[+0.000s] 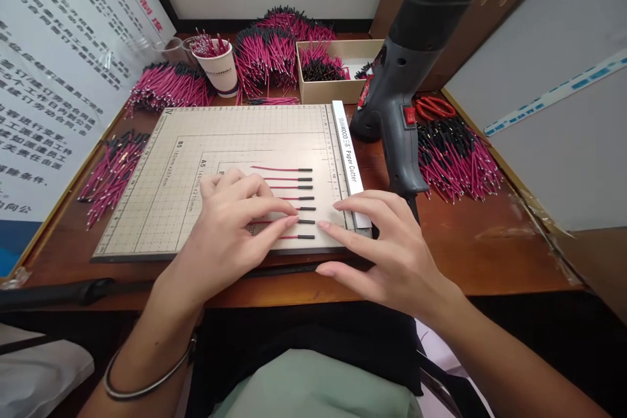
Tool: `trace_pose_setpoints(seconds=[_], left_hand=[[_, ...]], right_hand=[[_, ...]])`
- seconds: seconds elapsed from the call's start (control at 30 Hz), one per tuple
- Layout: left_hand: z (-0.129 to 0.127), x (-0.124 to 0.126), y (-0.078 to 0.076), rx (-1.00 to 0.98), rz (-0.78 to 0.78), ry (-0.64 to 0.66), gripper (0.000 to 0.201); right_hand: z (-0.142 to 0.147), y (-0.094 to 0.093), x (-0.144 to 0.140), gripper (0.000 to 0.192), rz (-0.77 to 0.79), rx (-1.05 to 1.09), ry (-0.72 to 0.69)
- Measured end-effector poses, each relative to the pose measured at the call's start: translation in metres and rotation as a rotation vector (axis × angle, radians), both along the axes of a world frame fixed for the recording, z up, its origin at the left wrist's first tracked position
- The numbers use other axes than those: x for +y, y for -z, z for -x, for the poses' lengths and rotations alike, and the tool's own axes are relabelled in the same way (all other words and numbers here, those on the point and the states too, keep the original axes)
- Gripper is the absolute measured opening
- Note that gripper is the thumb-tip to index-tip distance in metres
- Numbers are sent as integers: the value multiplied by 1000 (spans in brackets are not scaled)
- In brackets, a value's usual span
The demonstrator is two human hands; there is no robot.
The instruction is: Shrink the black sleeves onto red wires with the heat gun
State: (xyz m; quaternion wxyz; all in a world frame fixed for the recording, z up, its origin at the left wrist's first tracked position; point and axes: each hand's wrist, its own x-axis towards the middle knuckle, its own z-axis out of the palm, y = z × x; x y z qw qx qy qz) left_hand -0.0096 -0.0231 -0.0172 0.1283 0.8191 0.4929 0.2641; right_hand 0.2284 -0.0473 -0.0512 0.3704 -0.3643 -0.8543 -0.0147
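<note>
Several thin red wires, each with a black sleeve at its right end, lie in a column of roughly parallel rows on a gridded paper cutter board (255,134). My left hand (235,219) pinches one red wire (306,222) between thumb and index finger, close to its black sleeve. The hand covers the left parts of most of the wires. To the right of the sleeves, my right hand (386,245) has its fingers spread and holds nothing. Its index fingertip is near the sleeve of the pinched wire. Beyond the hands, the topmost wire (281,168) lies fully exposed.
Behind the board are piles of red wires (267,55), a paper cup (218,68) of wires and a cardboard box (337,89). A grey heat gun (404,111) stands at right, beside red-handled pliers (435,106) and another wire pile (458,160). The cutter's black handle (59,292) extends left.
</note>
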Motion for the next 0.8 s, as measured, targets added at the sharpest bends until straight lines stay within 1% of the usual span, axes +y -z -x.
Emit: trace_pose_setpoints(seconds=[0.2, 0.57, 0.8], left_hand=[[0, -1, 1, -8, 28, 28, 17], [-1, 0, 1, -18, 17, 60, 19], [0, 0, 3, -50, 23, 66, 18]], right_hand=[[-1, 3, 1, 38, -4, 8, 31], [0, 3, 2, 40, -51, 10, 27], [1, 6, 3, 40, -43, 21, 24]])
